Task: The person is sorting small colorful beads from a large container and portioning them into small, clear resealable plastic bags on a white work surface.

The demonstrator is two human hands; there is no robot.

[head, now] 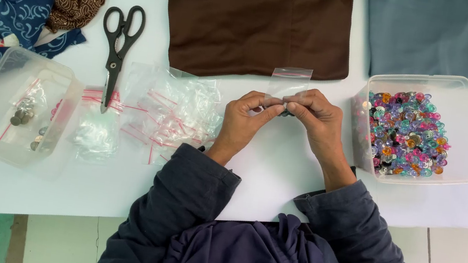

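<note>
Above the white counter I see my left hand and right hand each with a closed pinching grip on one small clear zip bag, between bag pile and button tub.

Hidden between the fingertips of the left hand and right hand: the lower part of the small clear bag. Above that bag, brown cloth cut off by the top edge. Bag contents too small to tell.
</note>
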